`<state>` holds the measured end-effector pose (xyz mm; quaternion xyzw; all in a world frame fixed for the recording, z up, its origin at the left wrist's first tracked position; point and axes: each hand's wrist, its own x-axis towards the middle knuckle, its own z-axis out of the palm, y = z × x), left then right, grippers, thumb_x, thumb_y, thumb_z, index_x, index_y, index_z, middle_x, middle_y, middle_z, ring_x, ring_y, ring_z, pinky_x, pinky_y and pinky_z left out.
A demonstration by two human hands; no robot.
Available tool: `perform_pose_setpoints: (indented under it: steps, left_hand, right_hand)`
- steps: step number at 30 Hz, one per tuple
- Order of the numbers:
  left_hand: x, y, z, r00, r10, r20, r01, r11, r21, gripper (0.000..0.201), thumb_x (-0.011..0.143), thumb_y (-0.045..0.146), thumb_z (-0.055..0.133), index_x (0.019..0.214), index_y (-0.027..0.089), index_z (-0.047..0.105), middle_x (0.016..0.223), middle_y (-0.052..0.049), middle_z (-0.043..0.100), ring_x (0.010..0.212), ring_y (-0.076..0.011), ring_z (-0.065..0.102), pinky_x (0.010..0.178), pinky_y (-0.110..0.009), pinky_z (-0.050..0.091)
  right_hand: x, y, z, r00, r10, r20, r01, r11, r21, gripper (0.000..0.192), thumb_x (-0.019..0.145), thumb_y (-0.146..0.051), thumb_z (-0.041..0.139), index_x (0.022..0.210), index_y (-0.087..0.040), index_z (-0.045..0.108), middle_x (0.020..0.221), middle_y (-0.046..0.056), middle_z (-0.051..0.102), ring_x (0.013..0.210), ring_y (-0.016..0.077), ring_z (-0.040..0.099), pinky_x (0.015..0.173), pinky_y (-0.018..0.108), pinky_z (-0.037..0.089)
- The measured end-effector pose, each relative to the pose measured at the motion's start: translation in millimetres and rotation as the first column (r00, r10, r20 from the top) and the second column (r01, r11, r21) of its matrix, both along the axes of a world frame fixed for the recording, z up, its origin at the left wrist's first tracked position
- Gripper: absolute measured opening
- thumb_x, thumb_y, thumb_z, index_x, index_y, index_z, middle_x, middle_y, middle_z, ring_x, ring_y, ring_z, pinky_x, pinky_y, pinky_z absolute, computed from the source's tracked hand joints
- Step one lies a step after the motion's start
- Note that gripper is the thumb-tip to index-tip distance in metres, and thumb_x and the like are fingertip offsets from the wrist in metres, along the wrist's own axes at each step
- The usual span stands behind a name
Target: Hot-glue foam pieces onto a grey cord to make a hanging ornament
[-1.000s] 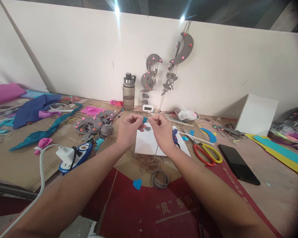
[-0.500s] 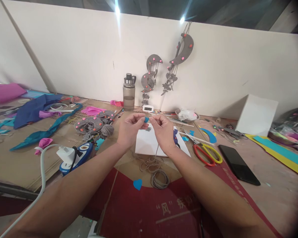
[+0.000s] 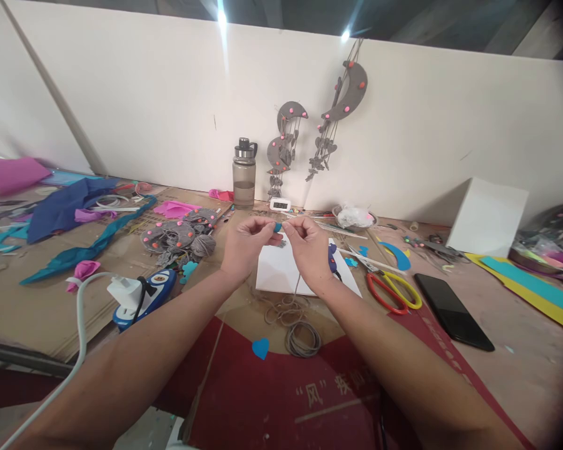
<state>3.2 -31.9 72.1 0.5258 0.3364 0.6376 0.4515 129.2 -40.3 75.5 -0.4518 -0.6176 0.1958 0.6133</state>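
Both my hands are raised together over a white sheet on the table. My left hand pinches a small blue foam piece between thumb and fingertips. My right hand pinches a thin grey string right beside that piece. The string hangs down past my right wrist to a loose coil of grey cord on the table. A blue foam heart lies left of the coil.
Red and yellow scissors and a black phone lie to the right. A blue glue gun with a white plug and cable sits at left. A water bottle, grey moon mobiles and foam scraps stand further back.
My hands have stayed almost in place. The blue foam piece has come into view between my fingertips, and the two hands have drawn slightly closer together.
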Motion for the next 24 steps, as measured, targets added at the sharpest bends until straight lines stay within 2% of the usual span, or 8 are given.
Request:
perform_pose_setpoints:
  steps: [9, 20, 24]
  left_hand:
    - [-0.3, 0.2, 0.4, 0.999, 0.024, 0.027, -0.024, 1.000, 0.001, 0.019, 0.072, 0.032, 0.068, 0.075, 0.014, 0.063, 0.064, -0.001, 0.065, 0.057, -0.0135, 0.065, 0.060, -0.028, 0.057]
    - [1.5, 0.8, -1.0, 0.999, 0.005, 0.046, -0.005, 1.000, -0.006, 0.018, 0.072, 0.031, 0.068, 0.073, 0.015, 0.061, 0.060, 0.000, 0.063, 0.056, -0.0135, 0.064, 0.058, -0.028, 0.056]
    - [1.9, 0.9, -2.7, 0.997, 0.002, 0.074, -0.003, 1.000, 0.016, 0.018, 0.072, 0.031, 0.068, 0.074, 0.015, 0.061, 0.062, 0.000, 0.064, 0.056, -0.0132, 0.064, 0.059, -0.028, 0.056]
  right_hand:
    - [-1.5, -4.0, -2.3, 0.998, -0.010, 0.066, 0.006, 0.998, 0.059, 0.015, 0.083, -0.033, 0.057, 0.075, -0.020, 0.061, 0.062, -0.004, 0.047, 0.060, 0.0113, 0.038, 0.058, 0.026, 0.032]
    - [-3.5, -2.6, -3.9, 1.000, 0.010, -0.024, -0.011, 1.000, -0.016, 0.016, 0.080, -0.035, 0.058, 0.075, -0.020, 0.061, 0.062, -0.004, 0.044, 0.059, 0.0111, 0.037, 0.056, 0.025, 0.031]
    - [-4.3, -3.2, -4.0, 0.997, 0.046, -0.061, -0.046, 0.999, -0.005, 0.016, 0.080, -0.036, 0.058, 0.076, -0.020, 0.061, 0.061, -0.004, 0.040, 0.058, 0.0105, 0.034, 0.055, 0.024, 0.030]
